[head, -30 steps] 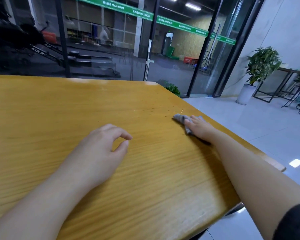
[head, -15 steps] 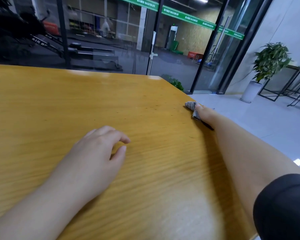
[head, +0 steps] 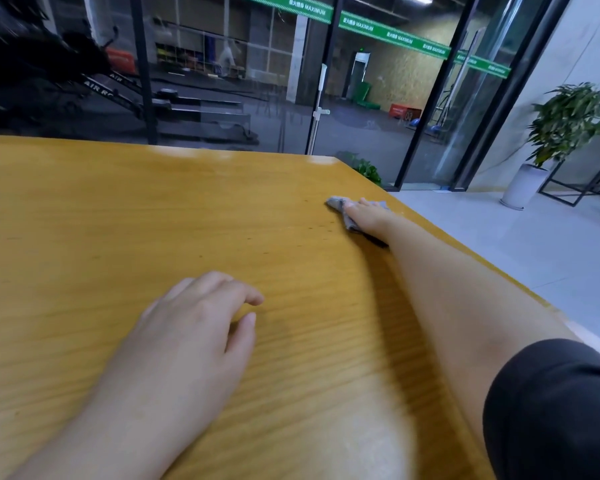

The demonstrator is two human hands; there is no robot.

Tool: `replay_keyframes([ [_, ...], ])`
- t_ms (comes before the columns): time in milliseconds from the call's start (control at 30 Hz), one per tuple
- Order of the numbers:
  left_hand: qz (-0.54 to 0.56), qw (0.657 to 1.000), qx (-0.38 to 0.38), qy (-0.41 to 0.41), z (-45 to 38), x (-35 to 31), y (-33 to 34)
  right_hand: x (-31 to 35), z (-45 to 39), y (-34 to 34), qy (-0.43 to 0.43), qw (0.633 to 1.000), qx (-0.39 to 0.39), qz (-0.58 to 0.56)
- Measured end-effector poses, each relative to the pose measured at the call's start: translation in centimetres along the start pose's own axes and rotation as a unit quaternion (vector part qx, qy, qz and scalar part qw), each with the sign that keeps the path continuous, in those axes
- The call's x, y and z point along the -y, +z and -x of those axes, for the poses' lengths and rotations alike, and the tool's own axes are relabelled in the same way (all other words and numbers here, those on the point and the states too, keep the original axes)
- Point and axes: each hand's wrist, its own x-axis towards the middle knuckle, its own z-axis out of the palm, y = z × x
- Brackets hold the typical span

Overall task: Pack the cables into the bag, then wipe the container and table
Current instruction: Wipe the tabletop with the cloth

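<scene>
Cloth is mostly hidden under the right hand, which presses it flat near the far right edge of the table. Left hand rests on the wood, fingers loosely curled, holding nothing.

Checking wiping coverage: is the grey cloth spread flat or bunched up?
Bunched: the grey cloth shows crumpled folds beneath the right hand pressing it on the table.
</scene>
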Motion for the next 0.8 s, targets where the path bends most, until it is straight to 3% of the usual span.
replay_keyframes([
  [200, 0.002, 1.0, -0.001, -0.011, 0.0, -0.3, -0.5, 4.1, 3.7, 1.0, -0.132, 0.99, 0.048, -0.019],
  [467, 0.009, 1.0, -0.004, -0.003, -0.1, -0.5, -0.8, 5.8, 15.1, 2.6, -0.329, 0.937, 0.093, 0.068],
  [633, 0.017, 1.0, -0.01, -0.001, 0.1, -0.5, -0.8, 3.1, 17.8, 2.6, -0.303, 0.948, 0.08, 0.05],
  [800, 0.021, 1.0, -0.009, 0.0, 0.2, -0.5, -0.8, -0.6, 13.7, 1.2, -0.163, 0.985, 0.039, 0.043],
])
